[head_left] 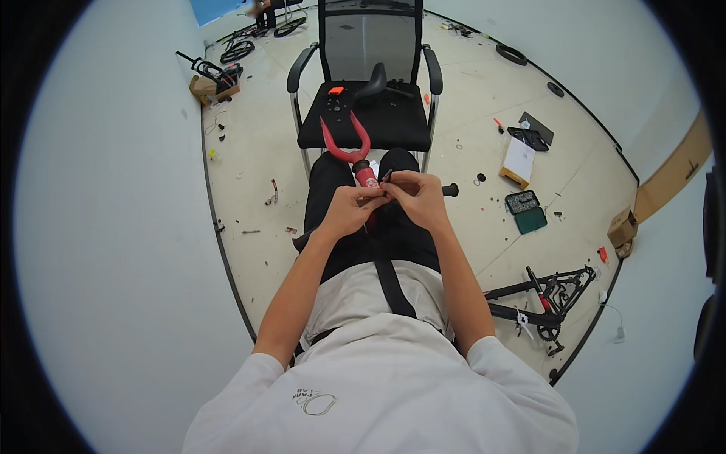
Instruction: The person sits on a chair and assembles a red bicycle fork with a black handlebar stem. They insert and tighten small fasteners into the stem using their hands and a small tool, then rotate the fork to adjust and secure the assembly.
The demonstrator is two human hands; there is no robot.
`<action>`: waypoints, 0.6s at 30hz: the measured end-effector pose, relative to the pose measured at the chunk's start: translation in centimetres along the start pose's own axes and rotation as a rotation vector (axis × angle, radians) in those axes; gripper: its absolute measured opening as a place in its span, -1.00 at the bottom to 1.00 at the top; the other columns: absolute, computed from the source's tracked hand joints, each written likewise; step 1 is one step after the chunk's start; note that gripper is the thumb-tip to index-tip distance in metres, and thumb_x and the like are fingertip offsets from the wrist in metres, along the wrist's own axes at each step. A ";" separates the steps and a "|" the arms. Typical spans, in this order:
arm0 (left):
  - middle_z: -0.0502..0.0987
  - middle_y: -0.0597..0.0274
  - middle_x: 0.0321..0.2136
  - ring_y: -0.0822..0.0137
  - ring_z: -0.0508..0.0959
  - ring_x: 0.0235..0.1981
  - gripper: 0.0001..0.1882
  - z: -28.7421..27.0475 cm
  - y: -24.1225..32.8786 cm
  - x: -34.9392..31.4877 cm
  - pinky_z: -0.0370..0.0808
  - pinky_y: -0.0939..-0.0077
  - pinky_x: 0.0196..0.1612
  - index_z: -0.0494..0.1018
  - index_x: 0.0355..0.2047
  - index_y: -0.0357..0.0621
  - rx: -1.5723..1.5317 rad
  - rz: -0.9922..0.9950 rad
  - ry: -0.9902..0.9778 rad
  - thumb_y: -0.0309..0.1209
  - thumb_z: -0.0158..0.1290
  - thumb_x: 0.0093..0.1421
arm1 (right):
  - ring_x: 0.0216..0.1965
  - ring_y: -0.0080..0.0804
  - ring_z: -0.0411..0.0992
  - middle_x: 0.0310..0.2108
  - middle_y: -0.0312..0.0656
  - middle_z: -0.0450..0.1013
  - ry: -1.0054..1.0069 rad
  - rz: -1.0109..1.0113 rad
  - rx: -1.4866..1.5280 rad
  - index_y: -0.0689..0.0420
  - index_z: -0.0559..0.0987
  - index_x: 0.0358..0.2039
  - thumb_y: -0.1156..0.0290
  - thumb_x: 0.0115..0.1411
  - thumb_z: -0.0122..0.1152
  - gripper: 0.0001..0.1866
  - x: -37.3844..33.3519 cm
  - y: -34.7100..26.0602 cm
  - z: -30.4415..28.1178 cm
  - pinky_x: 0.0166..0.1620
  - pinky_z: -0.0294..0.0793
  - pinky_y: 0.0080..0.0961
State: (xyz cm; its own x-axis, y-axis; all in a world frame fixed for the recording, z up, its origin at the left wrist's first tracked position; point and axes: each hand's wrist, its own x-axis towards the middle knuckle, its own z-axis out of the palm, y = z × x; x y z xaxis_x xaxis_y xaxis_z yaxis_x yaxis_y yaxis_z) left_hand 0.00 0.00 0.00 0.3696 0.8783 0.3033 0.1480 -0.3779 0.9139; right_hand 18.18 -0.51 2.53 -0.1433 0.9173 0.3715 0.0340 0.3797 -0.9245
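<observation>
Across my lap lies a red bicycle fork (pixel 361 153), its two prongs pointing away toward the chair. Its red tube (pixel 367 178) reaches back to my fingers. My left hand (pixel 349 211) is closed in a pinch at the near end of this tube. Right beside it, my right hand (pixel 420 200) pinches too, with fingertips meeting the left ones. A small dark piece (pixel 388 175) shows at the right fingers; what exactly either hand holds is hidden. Black handlebar grips stick out past my thighs, one on the right (pixel 451 190) and one on the left (pixel 300 243).
A black office chair (pixel 318 125) faces me, with a bicycle saddle (pixel 373 85) and small parts on its seat. On the floor at right are a green case (pixel 532 220), a white-topped box (pixel 518 161) and a black bike frame (pixel 563 299). An open carton (pixel 203 88) stands far left.
</observation>
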 end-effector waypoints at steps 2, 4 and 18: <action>0.66 0.17 -0.33 0.51 0.59 -0.28 -0.80 0.3 0.4 -0.2 0.50 0.63 -0.13 0.58 -0.16 -0.32 -0.020 -0.009 0.007 -0.50 0.13 0.23 | -0.34 -0.52 0.58 -0.38 -0.14 0.62 -0.003 0.017 -0.031 0.34 0.62 -0.26 0.55 0.14 0.29 -0.84 -0.2 -0.4 -0.1 -0.25 0.55 -0.64; 0.66 0.17 -0.33 0.51 0.59 -0.28 -0.80 0.1 0.3 -0.5 0.50 0.64 -0.14 0.58 -0.16 -0.33 -0.053 -0.026 0.008 -0.51 0.13 0.23 | -0.35 -0.52 0.58 -0.38 -0.14 0.62 0.008 0.004 -0.033 0.34 0.62 -0.27 0.55 0.14 0.29 -0.85 -0.4 -0.8 0.3 -0.26 0.55 -0.64; 0.64 0.18 -0.48 0.53 0.49 -0.57 -0.82 0.9 -1.3 -0.7 0.42 0.61 -0.44 0.62 -0.23 -0.23 0.032 0.068 0.055 -0.50 0.22 0.14 | -0.37 -0.47 0.60 -0.42 -0.14 0.61 -0.018 -0.006 -0.099 0.33 0.63 -0.31 0.59 0.11 0.29 -0.88 -1.1 -1.3 -0.4 -0.24 0.56 -0.61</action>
State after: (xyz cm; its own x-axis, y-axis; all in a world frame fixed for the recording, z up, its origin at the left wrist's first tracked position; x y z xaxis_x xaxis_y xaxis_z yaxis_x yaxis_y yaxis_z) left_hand 0.39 -0.42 -1.63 0.3289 0.8649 0.3792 0.1536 -0.4452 0.8822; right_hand 18.64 -1.95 3.41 -0.1613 0.9132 0.3743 0.1304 0.3957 -0.9091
